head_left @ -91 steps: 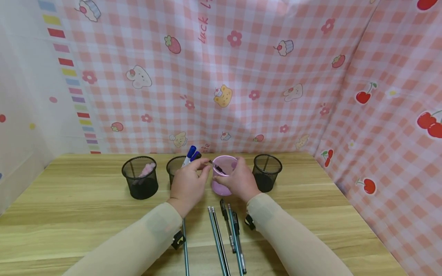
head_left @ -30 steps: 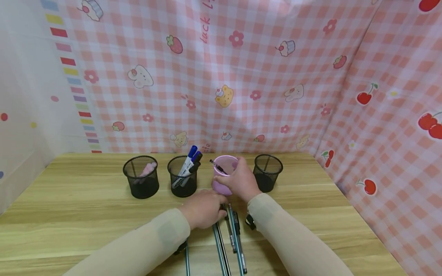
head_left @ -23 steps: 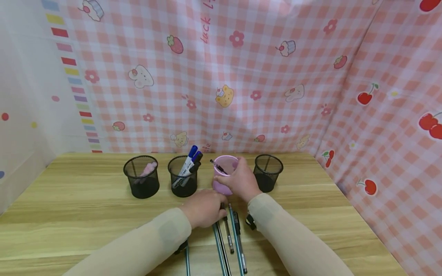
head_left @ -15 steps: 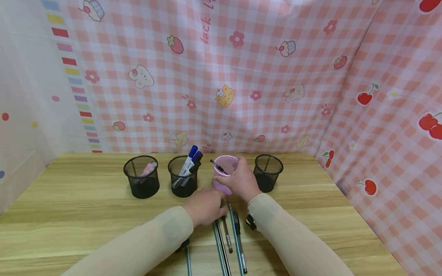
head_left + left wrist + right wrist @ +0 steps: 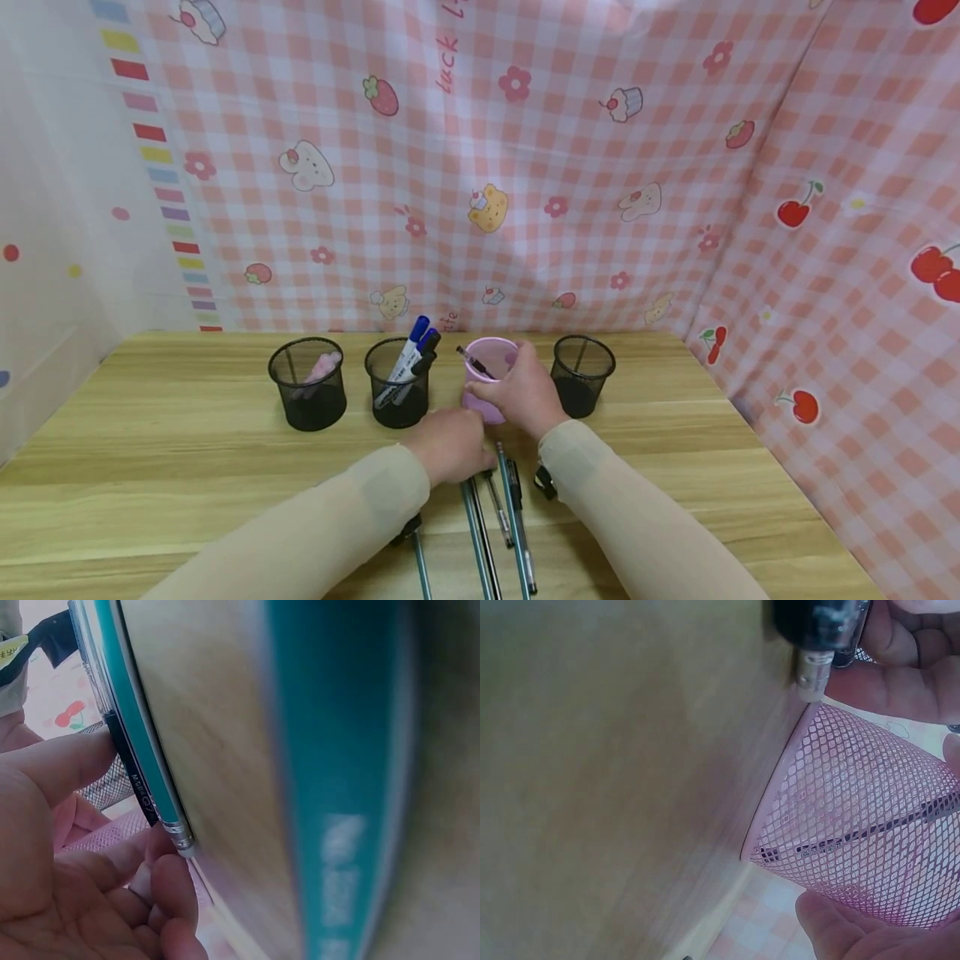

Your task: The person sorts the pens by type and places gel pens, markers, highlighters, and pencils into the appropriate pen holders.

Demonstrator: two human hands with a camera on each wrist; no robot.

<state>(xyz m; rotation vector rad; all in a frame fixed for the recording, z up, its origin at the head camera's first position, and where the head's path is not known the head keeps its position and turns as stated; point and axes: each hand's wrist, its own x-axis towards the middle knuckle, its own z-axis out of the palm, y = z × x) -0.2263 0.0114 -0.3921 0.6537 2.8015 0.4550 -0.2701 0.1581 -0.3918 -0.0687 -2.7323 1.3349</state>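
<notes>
My left hand is low over the table, thumb and fingers pinching the black capped end of a gel pen. The left wrist view shows the thumb against this gel pen, with fingertips on its other side. Beside it lie teal-and-black striped pencils. My right hand grips the pink mesh pen holder from its right side; the holder stands upright. Another pen leans inside it, seen through the mesh in the right wrist view. The left fingertips are partly hidden in the head view.
Three black mesh pen holders stand in the row: one with a pink fluffy item, one with markers, and a right one. Another teal pencil and pen lie right. A lone pencil lies under the left forearm.
My left hand let go of a pen in the pink holder, came down to the table and took hold of another pen, which has shifted slightly. My right hand stays on the holder.
</notes>
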